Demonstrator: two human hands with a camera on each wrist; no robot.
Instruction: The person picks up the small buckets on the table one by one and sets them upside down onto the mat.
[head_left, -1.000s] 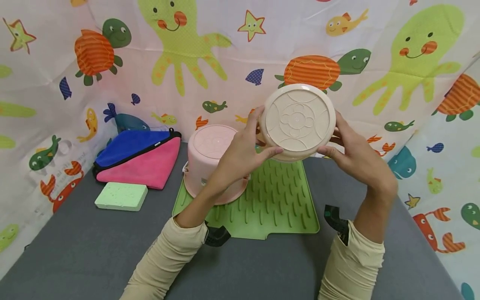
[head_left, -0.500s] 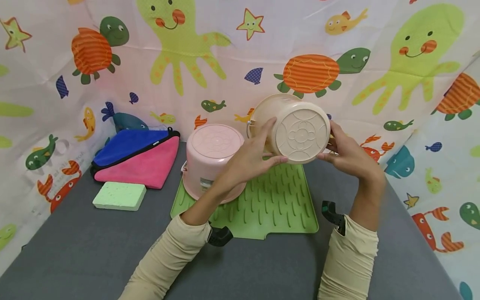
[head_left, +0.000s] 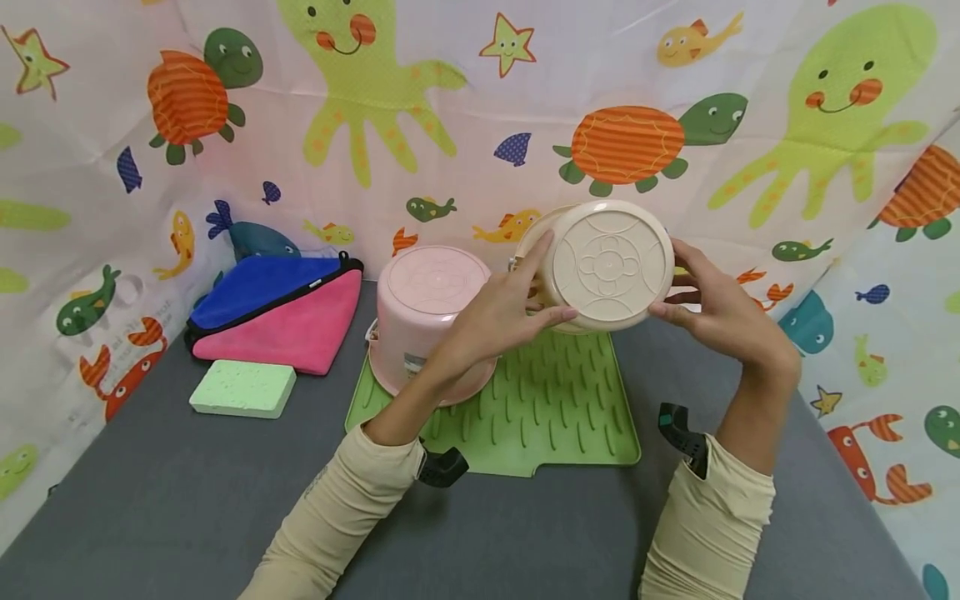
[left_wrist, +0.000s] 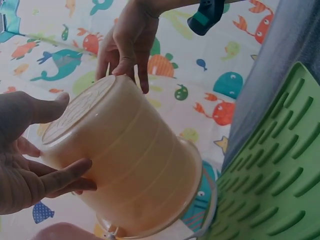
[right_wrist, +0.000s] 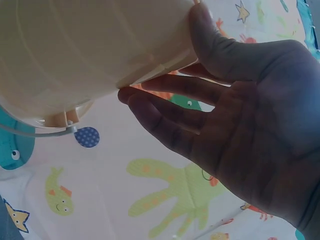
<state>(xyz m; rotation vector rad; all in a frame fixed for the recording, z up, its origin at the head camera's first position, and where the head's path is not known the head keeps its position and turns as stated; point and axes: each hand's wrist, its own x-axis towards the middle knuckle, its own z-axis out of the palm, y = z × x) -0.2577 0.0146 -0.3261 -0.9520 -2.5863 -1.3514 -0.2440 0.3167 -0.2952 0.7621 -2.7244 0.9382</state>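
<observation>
A cream bucket (head_left: pixel 607 265) is held in the air above the right part of a green ridged mat (head_left: pixel 562 408), its round embossed base turned towards me. My left hand (head_left: pixel 495 315) grips it by the base end, thumb on the base edge and fingers along the wall. On the opposite side my right hand (head_left: pixel 731 321) holds the same end between thumb and fingers. The left wrist view shows the bucket's wall (left_wrist: pixel 135 150) and its rim tilted down towards the mat. A pink bucket (head_left: pixel 431 321) stands upside down on the mat's left part, partly behind my left hand.
A folded blue and pink cloth (head_left: pixel 292 317) with black edging lies at the back left. In front of it is a light green sponge (head_left: pixel 243 389). A patterned curtain (head_left: pixel 465 108) rises behind the grey table (head_left: pixel 525 542).
The cream bucket is lower than a second ago. Half a second ago it was turned so more of its side showed; now its base faces me again. Both hands have kept hold of it.
</observation>
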